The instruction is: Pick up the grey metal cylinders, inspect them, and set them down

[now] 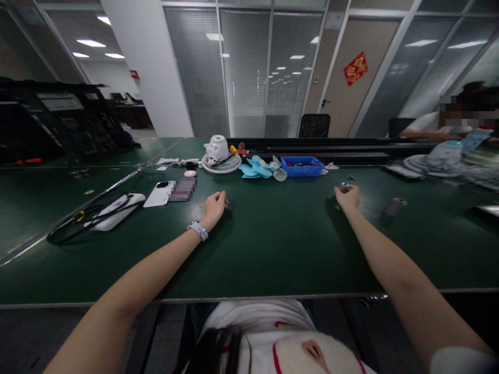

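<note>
My right hand (348, 197) is closed around a small grey metal cylinder (344, 187), just above the green table. Only the top of that cylinder shows between my fingers. To the right of this hand, a similar grey metal cylinder (395, 206) stands by itself, slightly blurred. My left hand (215, 208), with a watch (198, 230) on its wrist, is at the left with fingers curled in and pressed together. No object shows in it. The nearest things to it are a patterned, pixelated flat item (183, 189) and a white phone (159, 194).
Toward the back are a white fan housing (217, 148), light-blue fan blades (257, 167) and a blue bin (302, 167). A black cable (64, 236) loops over a white device (117, 213) at left. A person (432, 124) sits at far right beside fan parts.
</note>
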The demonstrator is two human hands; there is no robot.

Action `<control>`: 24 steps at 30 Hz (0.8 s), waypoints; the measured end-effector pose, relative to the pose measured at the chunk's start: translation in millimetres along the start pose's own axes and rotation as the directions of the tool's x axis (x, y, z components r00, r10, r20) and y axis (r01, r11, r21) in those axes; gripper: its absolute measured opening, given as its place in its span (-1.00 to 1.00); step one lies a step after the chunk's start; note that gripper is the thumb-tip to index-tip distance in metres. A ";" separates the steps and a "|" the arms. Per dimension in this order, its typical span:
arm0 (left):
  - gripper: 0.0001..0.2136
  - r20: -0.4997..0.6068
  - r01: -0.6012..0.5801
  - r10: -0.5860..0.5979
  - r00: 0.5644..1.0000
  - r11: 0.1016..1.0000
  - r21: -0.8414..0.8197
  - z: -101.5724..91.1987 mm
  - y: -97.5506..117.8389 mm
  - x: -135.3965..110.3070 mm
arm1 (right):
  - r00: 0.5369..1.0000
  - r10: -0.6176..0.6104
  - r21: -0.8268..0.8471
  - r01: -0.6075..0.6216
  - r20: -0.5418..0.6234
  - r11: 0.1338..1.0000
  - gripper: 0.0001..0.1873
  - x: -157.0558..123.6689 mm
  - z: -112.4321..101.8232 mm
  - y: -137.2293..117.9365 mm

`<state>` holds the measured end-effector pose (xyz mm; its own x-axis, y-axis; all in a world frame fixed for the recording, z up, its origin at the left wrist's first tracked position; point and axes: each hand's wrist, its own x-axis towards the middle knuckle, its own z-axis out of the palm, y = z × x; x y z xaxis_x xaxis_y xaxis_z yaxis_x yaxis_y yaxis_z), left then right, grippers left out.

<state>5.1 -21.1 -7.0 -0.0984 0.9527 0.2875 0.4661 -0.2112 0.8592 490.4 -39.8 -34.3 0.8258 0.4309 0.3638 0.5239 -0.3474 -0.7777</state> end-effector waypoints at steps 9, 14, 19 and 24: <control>-0.63 0.012 0.014 -0.014 1.000 1.000 -0.015 0.2 -1.1 0.4 | 0.998 0.025 0.061 -0.021 -0.061 0.998 -0.55 -5.6 -7.5 -10.8; -0.63 0.020 0.003 -0.002 1.000 1.000 -0.028 1.0 -5.2 1.8 | 0.950 -0.248 0.329 0.177 0.188 0.928 -0.50 -67.7 6.2 -65.4; -0.60 0.004 -0.026 0.026 1.000 0.999 0.025 -0.8 -3.6 1.0 | 0.706 -0.521 0.619 0.148 0.479 0.771 -0.53 -166.1 18.0 -118.1; -0.65 0.040 -0.204 0.203 0.978 0.979 0.003 1.7 12.1 -9.2 | 0.561 -0.600 0.678 0.092 0.569 0.729 -0.55 -213.9 4.5 -130.1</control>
<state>13.1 -32.1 0.1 0.0341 0.8979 0.4389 0.4789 -0.4001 0.7814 244.7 -83.0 -13.3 0.0302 0.9248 0.3793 0.3167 0.3511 -0.8812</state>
